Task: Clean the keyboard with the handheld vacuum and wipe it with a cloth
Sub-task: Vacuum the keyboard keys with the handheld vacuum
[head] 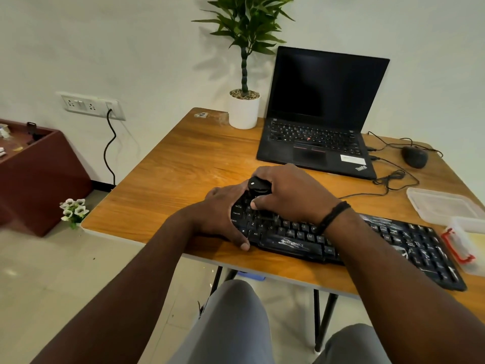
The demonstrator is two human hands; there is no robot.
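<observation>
Right hand (288, 194) grips black vacuum (258, 185) over keyboard (341, 240) left end; left hand (223, 214) clasps keyboard's left edge, thumb on front rim. Laptop (320, 114) behind.

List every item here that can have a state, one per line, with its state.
Laptop: lid open, screen dark.
Keyboard: flat on the table, near its front edge.
Handheld vacuum: on the keyboard's left end, gripped by the right hand.
Left hand: holds the keyboard's left edge.
Mouse: idle, right of the laptop.
Plastic container: empty, lid off.
Wall socket: black cable plugged in.
</observation>
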